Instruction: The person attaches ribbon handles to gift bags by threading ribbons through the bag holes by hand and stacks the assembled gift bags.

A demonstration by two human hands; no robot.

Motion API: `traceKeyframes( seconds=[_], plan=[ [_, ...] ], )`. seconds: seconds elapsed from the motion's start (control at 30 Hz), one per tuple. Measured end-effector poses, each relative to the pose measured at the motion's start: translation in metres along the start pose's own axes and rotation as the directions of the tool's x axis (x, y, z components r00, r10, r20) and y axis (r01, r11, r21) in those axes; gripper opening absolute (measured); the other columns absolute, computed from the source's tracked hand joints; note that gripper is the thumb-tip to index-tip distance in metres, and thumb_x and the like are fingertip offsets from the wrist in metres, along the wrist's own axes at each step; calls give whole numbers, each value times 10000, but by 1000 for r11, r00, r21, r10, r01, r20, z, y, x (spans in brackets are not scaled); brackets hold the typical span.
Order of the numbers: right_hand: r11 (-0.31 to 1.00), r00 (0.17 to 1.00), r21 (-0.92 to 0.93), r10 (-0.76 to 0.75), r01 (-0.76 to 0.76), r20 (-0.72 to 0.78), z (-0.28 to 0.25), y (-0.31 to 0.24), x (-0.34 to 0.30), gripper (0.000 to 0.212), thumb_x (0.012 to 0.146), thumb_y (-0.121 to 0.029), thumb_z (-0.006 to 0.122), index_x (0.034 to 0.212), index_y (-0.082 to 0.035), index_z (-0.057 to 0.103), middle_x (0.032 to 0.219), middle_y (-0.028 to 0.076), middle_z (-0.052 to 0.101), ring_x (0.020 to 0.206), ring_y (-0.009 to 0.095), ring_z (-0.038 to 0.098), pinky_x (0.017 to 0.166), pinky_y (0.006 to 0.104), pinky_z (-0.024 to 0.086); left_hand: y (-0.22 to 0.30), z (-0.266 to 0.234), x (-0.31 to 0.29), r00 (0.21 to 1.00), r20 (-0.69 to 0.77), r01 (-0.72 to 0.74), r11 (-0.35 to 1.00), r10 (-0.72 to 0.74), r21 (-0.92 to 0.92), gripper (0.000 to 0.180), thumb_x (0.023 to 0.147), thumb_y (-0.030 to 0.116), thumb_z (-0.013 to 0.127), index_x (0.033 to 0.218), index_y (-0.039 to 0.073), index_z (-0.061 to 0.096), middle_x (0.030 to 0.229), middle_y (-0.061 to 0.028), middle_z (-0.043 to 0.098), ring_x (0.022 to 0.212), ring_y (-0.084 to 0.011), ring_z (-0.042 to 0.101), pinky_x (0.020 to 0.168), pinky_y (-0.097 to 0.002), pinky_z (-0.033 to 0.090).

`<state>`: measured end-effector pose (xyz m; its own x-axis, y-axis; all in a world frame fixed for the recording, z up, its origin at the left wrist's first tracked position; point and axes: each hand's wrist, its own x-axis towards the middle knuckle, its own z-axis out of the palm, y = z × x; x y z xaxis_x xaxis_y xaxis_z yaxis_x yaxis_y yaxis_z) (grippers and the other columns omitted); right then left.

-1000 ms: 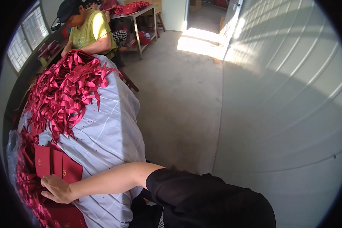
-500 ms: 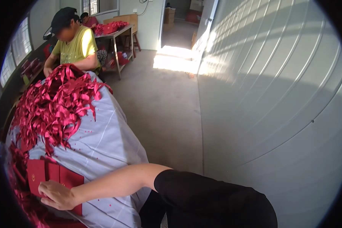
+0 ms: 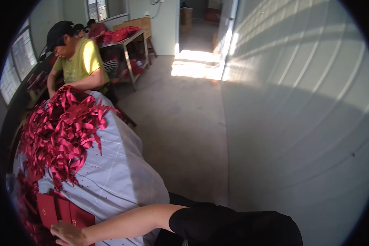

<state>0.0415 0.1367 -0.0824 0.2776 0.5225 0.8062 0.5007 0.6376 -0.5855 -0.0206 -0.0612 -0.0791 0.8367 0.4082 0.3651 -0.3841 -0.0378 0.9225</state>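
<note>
A flat red piece (image 3: 81, 216), like a folder or flat bag, lies at the near left end of the table. Small gold marks show on it, and a darker ribbon-like band runs across it. My right hand (image 3: 69, 235) rests over its lower part, with the fingers slightly bent and apart. The picture's lower edge cuts off part of this hand. My left hand is out of view. Beyond the red piece, a large heap of loose red ribbons (image 3: 65, 135) covers the table's left side.
A pale grey cloth (image 3: 123, 172) drapes the table. Across it, a person in a yellow shirt (image 3: 80, 61) bends over the ribbons. Behind stands another table (image 3: 129, 39) with red goods and people beside it. A ribbed wall (image 3: 291, 123) is on the right, an open doorway (image 3: 199, 37) at the back.
The whole scene sits lower in the picture as the view tilts up. My right hand stays over the red piece, its fingers a little more spread.
</note>
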Motion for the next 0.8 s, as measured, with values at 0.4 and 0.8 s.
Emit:
traceKeyframes(
  seconds=[0.4,0.8],
  plan=[
    [995,994,-38,98,-97,46,1,1,-4,233,876,-172,549,1000,-4,446,964,178,509,914,352,520,806,441,390,38,54,23,985,-170,50,932,12,359,277,952,166,509,1144,-23,574,1071,-132,605,990,-237,580,888,-356,457],
    [996,1000,-89,-3,3,-9,-12,-14,-1,189,879,-173,541,960,-17,473,904,182,540,859,369,546,751,447,417,6,40,60,979,186,-204,379,85,903,302,829,52,593,1125,-4,604,838,-98,613,804,-256,489,796,-360,392]
  ],
)
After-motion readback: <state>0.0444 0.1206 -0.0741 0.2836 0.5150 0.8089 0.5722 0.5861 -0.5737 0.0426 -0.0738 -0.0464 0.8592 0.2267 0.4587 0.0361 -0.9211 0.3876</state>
